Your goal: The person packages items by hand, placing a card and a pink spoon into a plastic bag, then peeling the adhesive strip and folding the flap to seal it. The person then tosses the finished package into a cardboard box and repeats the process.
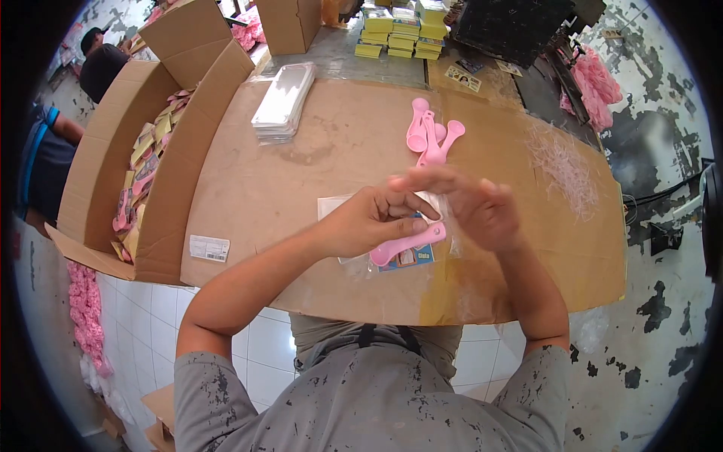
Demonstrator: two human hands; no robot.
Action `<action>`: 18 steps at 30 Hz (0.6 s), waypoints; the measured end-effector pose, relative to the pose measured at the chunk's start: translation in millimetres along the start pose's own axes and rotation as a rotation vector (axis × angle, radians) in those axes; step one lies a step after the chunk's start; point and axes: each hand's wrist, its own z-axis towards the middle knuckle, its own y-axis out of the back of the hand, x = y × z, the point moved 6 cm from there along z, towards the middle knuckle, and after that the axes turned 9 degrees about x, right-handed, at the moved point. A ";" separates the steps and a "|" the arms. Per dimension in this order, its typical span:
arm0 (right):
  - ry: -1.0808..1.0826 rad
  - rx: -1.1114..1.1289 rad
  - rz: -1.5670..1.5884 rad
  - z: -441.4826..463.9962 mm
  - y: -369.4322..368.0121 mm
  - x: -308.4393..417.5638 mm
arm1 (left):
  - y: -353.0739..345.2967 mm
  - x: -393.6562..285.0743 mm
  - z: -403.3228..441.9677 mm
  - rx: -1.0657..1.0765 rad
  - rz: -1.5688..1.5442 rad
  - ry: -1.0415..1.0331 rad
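from above, two bare hands meet over a cardboard-covered worktop [233, 173]. a pink spoon [399, 245] lies slanted across a blue printed card [425, 258], near the worktop's front edge, with clear plastic [331, 207] around them. the left hand [376, 220] has its fingers curled toward the thumb, right at the spoon's handle; whether this grip pinches the plastic or the spoon, i cannot tell. the right hand [482, 207] is raised and blurred, fingers reaching leftward; whether its grip holds anything, i cannot tell. further back lie more pink spoons [431, 143], and to the left a stack of clear sleeves [282, 105]. for good handling, a light, steady left thumb should keep spoon and card aligned; the right hand would do best moving smoothly, without tugging or creasing the thin plastic.
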 end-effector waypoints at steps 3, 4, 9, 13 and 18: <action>0.043 0.038 -0.439 -7.5 14.2 29.2 | 5.4 -5.6 -3.5 0.009 -0.049 -0.034; 0.029 0.085 -0.505 -4.1 9.3 34.0 | 6.5 -4.7 -3.3 0.014 -0.059 -0.060; 0.158 -0.090 -0.678 7.3 -4.5 77.6 | 7.4 -12.6 0.2 -0.135 0.070 -0.302; 0.038 -0.104 -1.149 15.0 -18.9 97.1 | 1.4 -25.6 -13.0 -0.108 0.083 -0.320; -0.130 -0.271 -1.066 12.7 -14.3 91.1 | -21.2 -41.8 -15.5 -0.214 0.509 -0.526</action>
